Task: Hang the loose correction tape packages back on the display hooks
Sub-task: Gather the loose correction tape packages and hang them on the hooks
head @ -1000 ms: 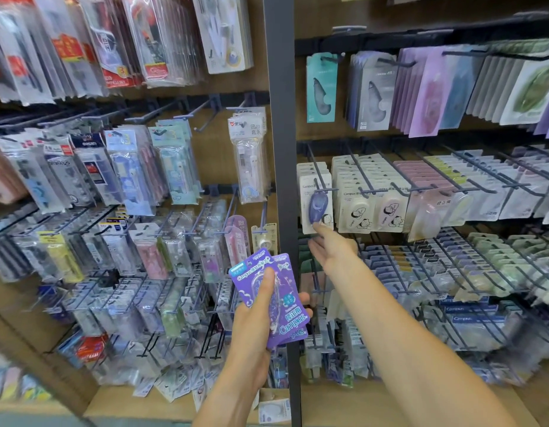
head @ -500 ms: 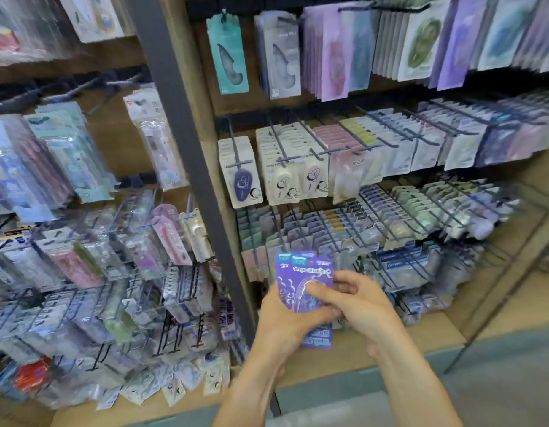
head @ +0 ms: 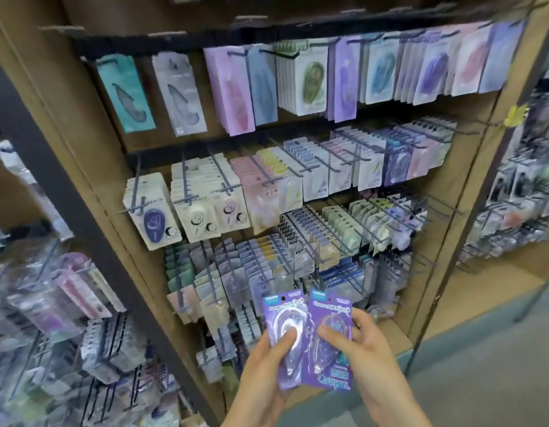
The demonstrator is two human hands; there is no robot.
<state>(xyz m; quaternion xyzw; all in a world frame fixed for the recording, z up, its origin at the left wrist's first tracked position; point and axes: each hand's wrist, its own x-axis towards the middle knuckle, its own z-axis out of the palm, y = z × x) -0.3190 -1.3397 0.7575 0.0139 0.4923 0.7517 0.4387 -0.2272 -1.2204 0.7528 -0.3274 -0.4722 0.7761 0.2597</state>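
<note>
Head view, near, angled down at display rack.

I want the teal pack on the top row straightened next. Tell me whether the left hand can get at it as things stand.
Probably not yet. The left hand grips a purple package low in front of the shelf, so it is occupied. The teal pack hangs on the top row's far-left hook with nothing in front; the way looks free once the hand is emptied.

purple swirl-patterned packages, teal card, brown shelf panel
</note>
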